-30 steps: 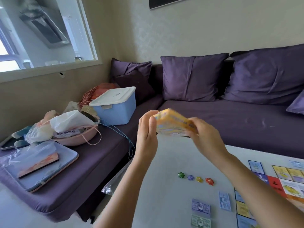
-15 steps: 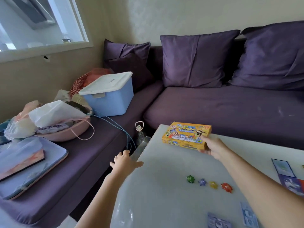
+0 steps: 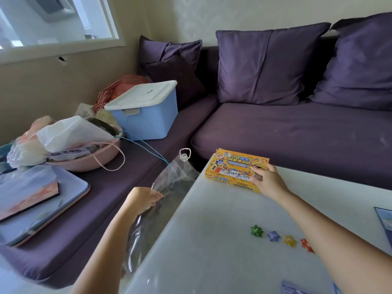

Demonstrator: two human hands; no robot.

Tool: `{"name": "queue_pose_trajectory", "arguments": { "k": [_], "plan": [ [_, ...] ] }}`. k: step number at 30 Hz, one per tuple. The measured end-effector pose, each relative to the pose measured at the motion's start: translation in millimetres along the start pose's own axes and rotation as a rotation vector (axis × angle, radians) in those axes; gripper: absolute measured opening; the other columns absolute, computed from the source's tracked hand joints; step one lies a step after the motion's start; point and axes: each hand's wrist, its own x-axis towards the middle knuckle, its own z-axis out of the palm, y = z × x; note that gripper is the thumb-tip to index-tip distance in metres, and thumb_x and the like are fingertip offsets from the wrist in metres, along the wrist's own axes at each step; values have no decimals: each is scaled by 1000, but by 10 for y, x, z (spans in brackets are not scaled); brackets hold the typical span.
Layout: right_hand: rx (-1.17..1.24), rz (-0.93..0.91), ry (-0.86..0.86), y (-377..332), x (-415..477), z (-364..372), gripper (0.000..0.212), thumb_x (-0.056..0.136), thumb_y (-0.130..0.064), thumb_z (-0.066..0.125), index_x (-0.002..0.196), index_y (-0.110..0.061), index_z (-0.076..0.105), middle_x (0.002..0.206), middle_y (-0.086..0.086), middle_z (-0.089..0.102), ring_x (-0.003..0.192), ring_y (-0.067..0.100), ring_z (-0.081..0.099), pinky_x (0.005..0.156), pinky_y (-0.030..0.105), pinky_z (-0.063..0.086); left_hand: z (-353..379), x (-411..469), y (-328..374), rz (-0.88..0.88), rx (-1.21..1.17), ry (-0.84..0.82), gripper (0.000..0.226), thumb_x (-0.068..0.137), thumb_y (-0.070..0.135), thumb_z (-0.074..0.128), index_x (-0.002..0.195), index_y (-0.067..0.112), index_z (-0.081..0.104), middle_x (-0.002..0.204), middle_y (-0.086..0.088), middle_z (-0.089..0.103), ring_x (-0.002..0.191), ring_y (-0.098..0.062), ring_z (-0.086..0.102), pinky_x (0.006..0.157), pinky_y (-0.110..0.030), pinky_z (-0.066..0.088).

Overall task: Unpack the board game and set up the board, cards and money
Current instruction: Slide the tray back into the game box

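Through the head camera I am watching the right hand (image 3: 267, 181) holding the right end of the yellow game box (image 3: 232, 166). Its grip is lying light, fingers over the lid and thumb at the near side. The box is sitting flat at the far left corner of the tabletop (image 3: 212, 251), just beside two edges. I am judging it best to be sliding it inward a little before letting go.

The left hand (image 3: 144, 200) is pinching the clear plastic bag (image 3: 176, 177), grip closed on a fold of film. The bag is hanging off the left edge, between the tabletop and the purple sofa (image 3: 297, 132). I would be lifting it leftward, away from the box.

Open room is lying between the box and the four star tokens (image 3: 273, 236). The board's corner (image 3: 385, 221) is showing at the right.
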Motion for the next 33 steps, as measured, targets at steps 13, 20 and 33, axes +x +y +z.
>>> {"name": "queue_pose_trajectory", "arguments": {
  "k": [13,20,33],
  "plan": [
    [30,12,-8,-232,-116,-31,67,94,-43,54,149,-17,28,156,16,14,136,33,35,110,40,34,-785,-491,531,236,12,170,20,84,3,62,67,-6,66,49,5,64,45,-7,53,56,-22,45],
    [674,-71,-67,-676,-826,-614,112,58,-71,72,148,-20,28,144,6,36,130,19,43,99,31,44,-1170,-1111,1329,386,-298,-1,22,88,2,61,68,-3,58,63,-14,59,63,-20,60,62,-22,51],
    [1243,-28,-291,188,-2346,-2086,33,95,-14,51,126,-17,60,108,16,71,78,17,72,56,20,55,-153,-2185,2196,449,-546,-526,26,95,2,50,114,17,60,94,-4,72,82,-20,71,61,-27,57]
  ]
}}
